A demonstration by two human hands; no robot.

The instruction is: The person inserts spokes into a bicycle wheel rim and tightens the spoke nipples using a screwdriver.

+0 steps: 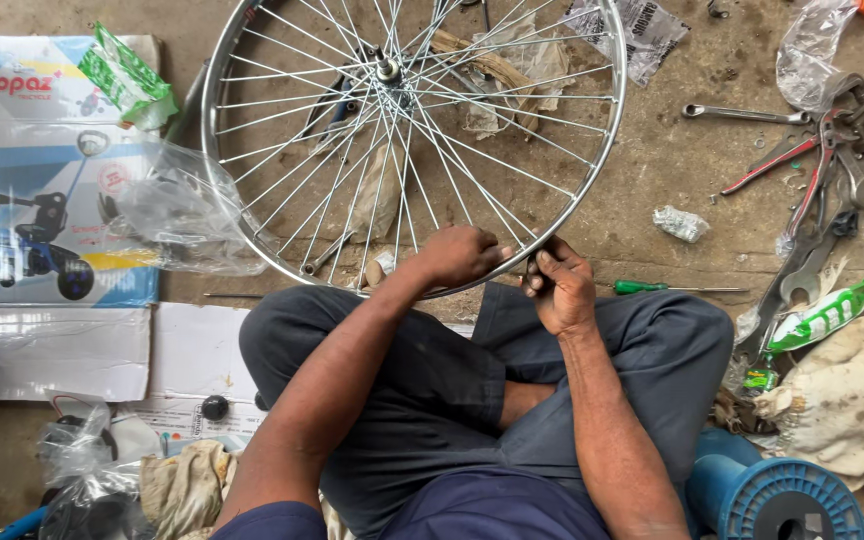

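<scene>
the wheel (407, 140) lies flat on the floor against the person's crossed legs, left hand (462, 255) closed over the near rim and right hand (557, 290) pinching something small at it, so probably best keeping the rim braced while working

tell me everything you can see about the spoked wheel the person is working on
The bicycle wheel is a bare silver rim, metal by its shine, with no tyre. Thin wire spokes cross from the rim to a small hub near the top. It rests over the dirt floor against the seated person's knees. The left hand grips the near rim from inside; the right hand pinches at the rim's outer edge. Paper scraps and tools show through the spokes.
</scene>
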